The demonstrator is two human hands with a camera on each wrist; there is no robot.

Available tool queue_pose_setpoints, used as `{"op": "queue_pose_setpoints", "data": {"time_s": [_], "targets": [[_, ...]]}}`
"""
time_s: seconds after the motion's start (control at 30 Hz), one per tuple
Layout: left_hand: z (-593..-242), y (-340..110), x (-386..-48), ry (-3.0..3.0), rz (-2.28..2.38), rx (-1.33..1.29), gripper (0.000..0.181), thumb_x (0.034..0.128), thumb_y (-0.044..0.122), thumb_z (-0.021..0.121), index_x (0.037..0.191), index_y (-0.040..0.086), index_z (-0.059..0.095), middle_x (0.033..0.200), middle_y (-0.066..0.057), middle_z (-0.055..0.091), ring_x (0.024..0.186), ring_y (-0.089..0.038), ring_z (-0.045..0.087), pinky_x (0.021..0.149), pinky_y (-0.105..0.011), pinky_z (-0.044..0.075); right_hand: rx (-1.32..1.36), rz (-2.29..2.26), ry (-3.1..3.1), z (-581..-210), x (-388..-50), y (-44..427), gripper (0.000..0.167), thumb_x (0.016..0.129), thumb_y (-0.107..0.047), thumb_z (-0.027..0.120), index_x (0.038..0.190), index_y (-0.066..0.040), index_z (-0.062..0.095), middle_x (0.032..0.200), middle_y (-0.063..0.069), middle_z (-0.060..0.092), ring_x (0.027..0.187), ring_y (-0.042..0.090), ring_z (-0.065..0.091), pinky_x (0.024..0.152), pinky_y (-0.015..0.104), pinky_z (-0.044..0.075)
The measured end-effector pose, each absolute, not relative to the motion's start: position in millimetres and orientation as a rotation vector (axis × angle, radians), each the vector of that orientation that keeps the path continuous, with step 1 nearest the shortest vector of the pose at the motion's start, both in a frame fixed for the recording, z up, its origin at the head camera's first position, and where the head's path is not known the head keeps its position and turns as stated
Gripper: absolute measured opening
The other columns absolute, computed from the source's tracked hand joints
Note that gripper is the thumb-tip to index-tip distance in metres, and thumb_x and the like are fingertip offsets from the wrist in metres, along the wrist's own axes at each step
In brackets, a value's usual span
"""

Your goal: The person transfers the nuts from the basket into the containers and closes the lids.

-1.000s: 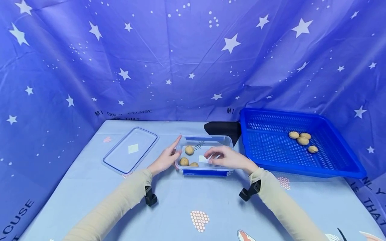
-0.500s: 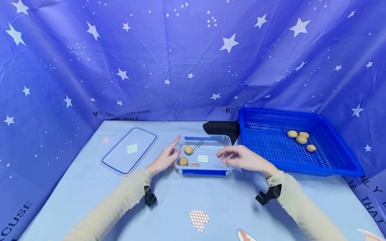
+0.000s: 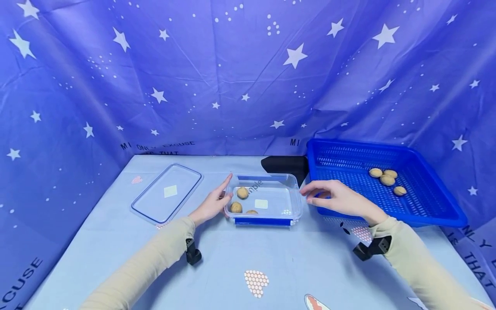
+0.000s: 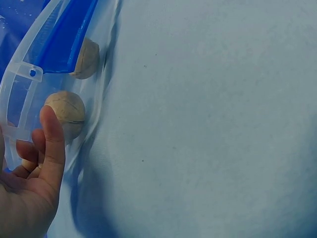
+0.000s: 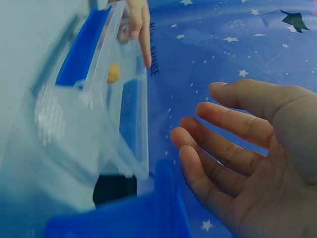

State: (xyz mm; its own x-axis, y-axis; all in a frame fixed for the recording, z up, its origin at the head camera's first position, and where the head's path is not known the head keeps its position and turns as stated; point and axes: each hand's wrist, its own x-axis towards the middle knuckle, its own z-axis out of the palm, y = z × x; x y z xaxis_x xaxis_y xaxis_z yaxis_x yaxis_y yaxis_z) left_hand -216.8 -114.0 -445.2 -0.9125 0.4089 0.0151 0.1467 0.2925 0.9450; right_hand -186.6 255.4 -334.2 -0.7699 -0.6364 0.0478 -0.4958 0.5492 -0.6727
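Forward-down head view, close wrist views, container [image 3: 277, 197] in all

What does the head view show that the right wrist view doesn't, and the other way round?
Only the head view: the lid and four walnuts in the blue basket. Only the right wrist view: the palm side of the right hand. Both: the right hand itself, the basket, the clear container with at least one walnut inside, the left hand and the starry backdrop.

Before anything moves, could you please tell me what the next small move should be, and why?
Probably reach the right grip toward the four walnuts in the blue basket: it is empty, beside the open container, while the left grip rests against the container's other end.
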Motion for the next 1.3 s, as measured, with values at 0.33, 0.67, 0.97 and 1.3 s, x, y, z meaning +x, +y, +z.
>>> {"op": "queue_pose_setpoints", "data": {"time_s": [0.33,0.67,0.97,1.3], "targets": [[-447,-113,-217,2.333,1.663,0.5,0.068,0.1019,0.008,0.047,0.157,0.017,0.009,0.077,-0.019,0.058,0.053,-0.02,0.056,0.055,-0.041,0.057,-0.911,-0.904,2.715,-328,-183,286,0.021,0.095,-0.015,0.064,0.115,-0.009,0.067,0.108,-0.001,0.067,0.092,0.013,0.062,0.076,0.03,0.055],[-421,-111,-205,2.307,1.668,0.506,0.066,0.1016,0.005,0.046,0.156,0.011,0.008,0.08,-0.027,0.057,0.058,-0.039,0.059,0.059,-0.052,0.056,-0.881,-0.685,2.862,-325,-181,317,0.026,0.091,-0.012,0.068,0.115,-0.003,0.066,0.108,0.005,0.066,0.091,0.021,0.062,0.07,0.034,0.055],[-409,-110,-197,2.331,1.644,0.515,0.065,0.1016,0.005,0.046,0.155,0.009,0.009,0.08,-0.025,0.059,0.055,-0.026,0.058,0.061,-0.053,0.055,-0.737,-0.686,2.855,-332,-183,348,0.03,0.092,-0.011,0.066,0.118,0.002,0.062,0.108,0.009,0.065,0.089,0.021,0.061,0.067,0.028,0.055],[-445,-112,-216,2.365,1.641,0.49,0.067,0.1022,0.01,0.047,0.157,0.021,0.01,0.075,-0.014,0.058,0.054,-0.019,0.055,0.054,-0.041,0.056,-0.543,-0.643,2.915,-348,-191,389,0.038,0.092,-0.015,0.067,0.123,0.005,0.058,0.116,0.027,0.061,0.096,0.037,0.062,0.07,0.043,0.057]]}}
